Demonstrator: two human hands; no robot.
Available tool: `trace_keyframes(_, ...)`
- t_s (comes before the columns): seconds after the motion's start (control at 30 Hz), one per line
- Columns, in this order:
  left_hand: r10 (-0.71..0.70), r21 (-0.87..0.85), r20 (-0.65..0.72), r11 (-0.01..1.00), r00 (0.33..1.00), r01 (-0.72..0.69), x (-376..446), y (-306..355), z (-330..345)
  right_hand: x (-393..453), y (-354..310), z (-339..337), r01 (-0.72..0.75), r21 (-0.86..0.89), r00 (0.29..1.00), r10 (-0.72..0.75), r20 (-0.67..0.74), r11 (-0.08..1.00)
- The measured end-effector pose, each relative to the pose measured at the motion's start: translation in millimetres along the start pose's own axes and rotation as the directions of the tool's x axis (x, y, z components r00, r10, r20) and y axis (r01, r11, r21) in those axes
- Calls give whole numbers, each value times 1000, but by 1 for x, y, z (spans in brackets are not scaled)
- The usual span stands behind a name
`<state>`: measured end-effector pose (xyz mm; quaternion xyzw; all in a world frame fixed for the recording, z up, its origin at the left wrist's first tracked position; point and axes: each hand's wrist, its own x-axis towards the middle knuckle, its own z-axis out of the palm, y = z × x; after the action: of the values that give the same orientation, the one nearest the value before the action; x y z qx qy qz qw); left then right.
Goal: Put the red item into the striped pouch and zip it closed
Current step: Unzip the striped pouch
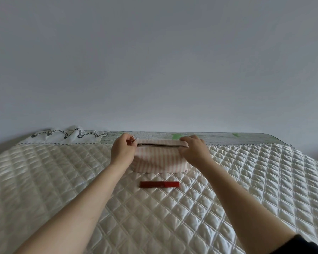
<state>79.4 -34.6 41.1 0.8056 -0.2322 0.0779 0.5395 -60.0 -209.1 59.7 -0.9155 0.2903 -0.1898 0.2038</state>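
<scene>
- Your left hand (122, 150) has its fingers (127, 139) pinched on the zipper pull (132, 138) at the left end of the striped pouch (161, 161); the zipper (159, 145) looks closed along the pouch's top.
- Your right hand (195, 151) has its fingers closed on the right end of the pouch, at the top corner.
- The pouch stands upright on the quilted bed cover (154, 217); both hands are at its upper edge.
- The red item (159, 184) lies flat on the cover just in front of the pouch, apart from it and untouched by either hand.
</scene>
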Motion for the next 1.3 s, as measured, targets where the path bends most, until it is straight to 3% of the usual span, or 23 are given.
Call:
trace_keyframes(0.13,10,2,8,1000,1000,-10,0,0,-2,-1,-21,3,149,25,989,-149,-14,988)
trace_keyframes(0.33,13,3,19,1000,1000,-13,-1,-1,-5,2,-44,15,283,-25,952,-278,128,959)
trace_keyframes(1.3,-108,-130,-1,986,994,107,3,-20,-13,-2,-48,28,204,-27,967,-197,160,979)
